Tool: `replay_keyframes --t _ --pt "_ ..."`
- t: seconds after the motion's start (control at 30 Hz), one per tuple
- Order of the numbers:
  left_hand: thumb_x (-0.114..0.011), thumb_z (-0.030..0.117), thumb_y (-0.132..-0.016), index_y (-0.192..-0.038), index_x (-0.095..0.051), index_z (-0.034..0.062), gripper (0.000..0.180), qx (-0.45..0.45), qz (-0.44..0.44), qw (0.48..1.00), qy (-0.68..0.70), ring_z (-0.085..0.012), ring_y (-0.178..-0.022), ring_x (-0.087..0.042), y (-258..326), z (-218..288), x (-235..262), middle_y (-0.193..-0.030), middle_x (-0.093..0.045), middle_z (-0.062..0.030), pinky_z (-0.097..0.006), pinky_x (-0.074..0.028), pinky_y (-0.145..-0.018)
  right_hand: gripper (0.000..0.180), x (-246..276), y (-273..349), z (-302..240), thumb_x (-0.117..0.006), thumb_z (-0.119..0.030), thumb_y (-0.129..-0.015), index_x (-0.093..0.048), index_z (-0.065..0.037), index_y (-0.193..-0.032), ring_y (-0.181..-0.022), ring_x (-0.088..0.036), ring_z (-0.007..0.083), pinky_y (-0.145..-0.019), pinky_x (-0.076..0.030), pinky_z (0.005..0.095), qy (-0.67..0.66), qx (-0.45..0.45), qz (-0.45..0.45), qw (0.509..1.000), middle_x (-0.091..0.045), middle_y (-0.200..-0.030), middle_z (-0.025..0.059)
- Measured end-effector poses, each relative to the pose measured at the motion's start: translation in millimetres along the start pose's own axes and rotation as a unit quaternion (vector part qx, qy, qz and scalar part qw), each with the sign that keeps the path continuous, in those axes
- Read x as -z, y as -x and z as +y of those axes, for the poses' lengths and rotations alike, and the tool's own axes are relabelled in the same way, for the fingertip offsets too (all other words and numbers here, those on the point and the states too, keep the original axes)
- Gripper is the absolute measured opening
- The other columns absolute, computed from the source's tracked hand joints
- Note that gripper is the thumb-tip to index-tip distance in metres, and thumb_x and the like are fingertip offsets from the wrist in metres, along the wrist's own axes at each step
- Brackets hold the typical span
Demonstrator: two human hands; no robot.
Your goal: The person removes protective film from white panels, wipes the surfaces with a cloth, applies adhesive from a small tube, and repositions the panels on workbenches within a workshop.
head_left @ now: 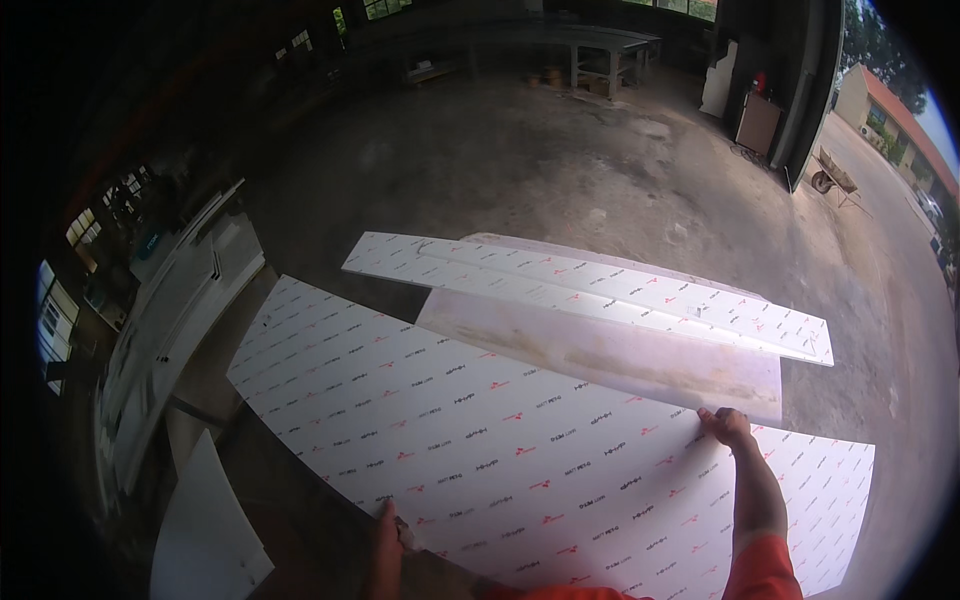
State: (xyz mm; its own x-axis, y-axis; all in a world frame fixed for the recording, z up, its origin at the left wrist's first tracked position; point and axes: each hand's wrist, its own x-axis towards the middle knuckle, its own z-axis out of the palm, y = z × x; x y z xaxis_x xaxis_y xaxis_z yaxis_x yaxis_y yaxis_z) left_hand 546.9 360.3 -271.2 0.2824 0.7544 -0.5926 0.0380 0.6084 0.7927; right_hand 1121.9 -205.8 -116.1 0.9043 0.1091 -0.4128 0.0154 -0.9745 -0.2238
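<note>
A large white sheet [480, 440], printed all over with small black and red marks, spans the view in front of me at a slant. My right hand [728, 425] is closed over its far edge, right of the middle. At the near edge, my left hand [388, 535] pinches the sheet with the thumb on top; its other fingers are mostly hidden. A small pale object [405, 534] shows beside that hand, too unclear to name. Beyond the sheet, narrower printed strips [600, 285] lie on a stained pale board [600, 350].
To the left, long panels [190, 310] rest on a stand, with a white offcut [210, 530] below them. A workbench [615, 50] stands at the back. By the open doorway on the right are a brown board [758, 123] and, outside, a wheelbarrow [835, 177].
</note>
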Motion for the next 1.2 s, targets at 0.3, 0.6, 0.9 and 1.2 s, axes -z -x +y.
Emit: replay_keyframes --t 0.3,0.6,0.9,1.2 --pt "-0.064 0.05 -0.104 -0.143 -0.059 0.0039 0.061 0.124 0.02 0.99 -0.057 -0.031 -0.118 -0.063 11 -7 5 -0.135 -0.065 -0.0144 -0.05 -0.053 -0.1 0.082 29 4 -8 -0.061 -0.082 -0.088 -0.08 -0.005 -0.105 -0.114 -0.07 0.0392 -0.1 -0.052 0.0482 0.021 -0.034 -0.027 0.999 -0.077 -0.109 0.021" --pt "-0.064 0.052 -0.104 -0.14 -0.06 0.0041 0.061 0.201 0.118 0.952 -0.196 -0.0291 -0.114 -0.064 43 27 -27 -0.131 -0.066 -0.0142 -0.049 -0.054 -0.098 0.079 14 -22 -7 -0.066 -0.079 -0.086 -0.08 -0.004 -0.101 -0.111 -0.071 0.0371 -0.097 -0.053 0.0467 0.004 -0.061 -0.046 0.997 -0.077 -0.109 0.021" --pt "-0.065 0.061 -0.1 -0.12 -0.068 0.0128 0.052 0.165 -0.141 0.963 -0.163 -0.018 -0.083 -0.057 23 16 23 -0.099 -0.063 -0.0038 -0.038 -0.052 -0.074 0.041 25 54 -66 -0.073 -0.042 -0.095 -0.076 -0.003 -0.104 -0.115 -0.066 0.0388 -0.095 -0.054 0.0486 -0.111 0.028 0.258 0.959 -0.074 -0.114 0.0181" --pt "-0.064 0.062 -0.1 -0.113 -0.069 0.0117 0.052 0.161 -0.057 0.982 -0.079 -0.0159 -0.076 -0.057 -17 14 2 -0.091 -0.062 -0.0027 -0.035 -0.049 -0.066 0.124 -198 261 -107 -0.08 -0.057 -0.081 -0.014 0.008 -0.163 -0.162 0.001 0.0467 -0.129 0.0 0.0604 0.043 0.045 0.081 0.995 -0.008 -0.173 0.0295"
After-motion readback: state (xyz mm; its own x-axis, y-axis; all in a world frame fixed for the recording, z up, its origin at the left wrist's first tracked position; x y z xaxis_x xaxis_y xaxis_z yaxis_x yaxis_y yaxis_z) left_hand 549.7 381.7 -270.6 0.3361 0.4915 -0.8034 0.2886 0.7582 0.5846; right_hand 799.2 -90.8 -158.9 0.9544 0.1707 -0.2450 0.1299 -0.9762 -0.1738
